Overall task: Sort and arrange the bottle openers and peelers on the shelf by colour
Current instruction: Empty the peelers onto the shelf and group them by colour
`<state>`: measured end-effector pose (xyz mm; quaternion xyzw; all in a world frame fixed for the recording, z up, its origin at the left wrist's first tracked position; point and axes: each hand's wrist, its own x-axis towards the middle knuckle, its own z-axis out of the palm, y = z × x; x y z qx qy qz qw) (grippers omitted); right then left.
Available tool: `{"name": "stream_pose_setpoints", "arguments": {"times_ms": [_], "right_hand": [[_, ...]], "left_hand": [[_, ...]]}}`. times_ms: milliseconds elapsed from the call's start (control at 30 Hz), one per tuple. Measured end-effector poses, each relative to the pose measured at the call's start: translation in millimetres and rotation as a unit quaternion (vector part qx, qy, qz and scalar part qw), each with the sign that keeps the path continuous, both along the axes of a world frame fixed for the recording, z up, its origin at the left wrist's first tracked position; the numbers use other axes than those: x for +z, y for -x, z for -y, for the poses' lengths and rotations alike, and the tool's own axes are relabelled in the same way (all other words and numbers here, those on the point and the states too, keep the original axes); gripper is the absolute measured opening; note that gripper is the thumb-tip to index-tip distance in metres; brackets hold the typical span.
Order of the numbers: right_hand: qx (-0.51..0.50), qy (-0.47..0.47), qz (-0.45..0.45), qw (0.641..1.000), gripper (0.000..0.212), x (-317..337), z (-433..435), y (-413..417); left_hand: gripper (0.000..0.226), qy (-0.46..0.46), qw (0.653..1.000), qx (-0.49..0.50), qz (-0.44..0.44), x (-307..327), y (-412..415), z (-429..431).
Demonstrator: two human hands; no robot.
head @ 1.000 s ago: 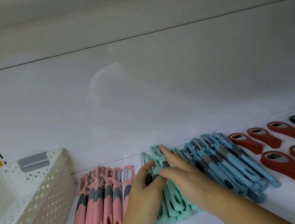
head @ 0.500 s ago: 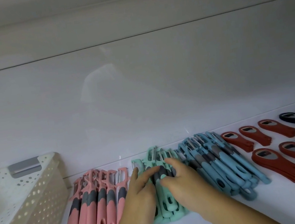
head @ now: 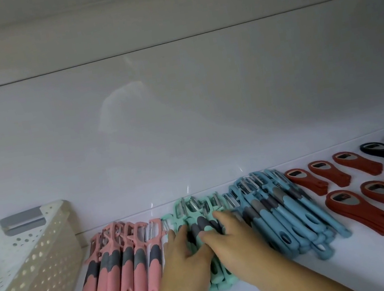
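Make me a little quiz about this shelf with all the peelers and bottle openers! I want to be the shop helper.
1. Fill the gap: the white basket, beside the pink peelers, stands at the ___ end of the shelf.
2. True or false: the left hand and the right hand both rest on the blue peelers.
3. What lies just to the right of the blue peelers? A: the white basket. B: the red bottle openers. C: the pink peelers.

Key: 1 left. 2 false, both hands rest on the green peelers. 3 B.
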<state>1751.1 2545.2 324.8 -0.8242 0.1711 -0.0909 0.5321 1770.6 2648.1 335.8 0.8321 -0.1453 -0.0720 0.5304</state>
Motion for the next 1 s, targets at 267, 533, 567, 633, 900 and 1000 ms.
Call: {"name": "stream_pose_setpoints", "arguments": {"times_ms": [267, 533, 567, 633, 900, 1000], "right_hand": [[-0.002, 0.025, 0.027, 0.999, 0.06, -6.8, 5.4, -3.8], [-0.018, 0.043, 0.035, 0.998, 0.043, -6.7, 4.2, -0.6], [-0.02, 0.036, 0.031, 0.999, 0.043, -6.5, 4.3, -0.7], [-0.026, 0.019, 0.022, 0.999, 0.044, -5.3, 4.4, -1.3], [0.009, 0.065, 0.003, 0.998, 0.064, -7.3, 0.0, -0.9], [0.019, 0.035, 0.01, 0.999, 0.072, -6.0, 2.2, -3.5]], "left_hand": [[0.033, 0.071, 0.996, 0.009, -0.046, -2.9, -9.9, 1.7], [0.023, 0.107, 0.989, 0.064, -0.081, -14.1, -24.5, -3.8], [0.027, 0.106, 0.989, 0.055, -0.081, -15.1, -25.0, -2.4], [0.036, 0.115, 0.989, 0.046, -0.081, -18.1, -28.3, 0.5], [0.055, 0.137, 0.983, 0.068, -0.1, -31.3, -41.1, 3.6], [0.045, 0.121, 0.988, 0.055, -0.083, -25.1, -36.0, 4.9]]}}
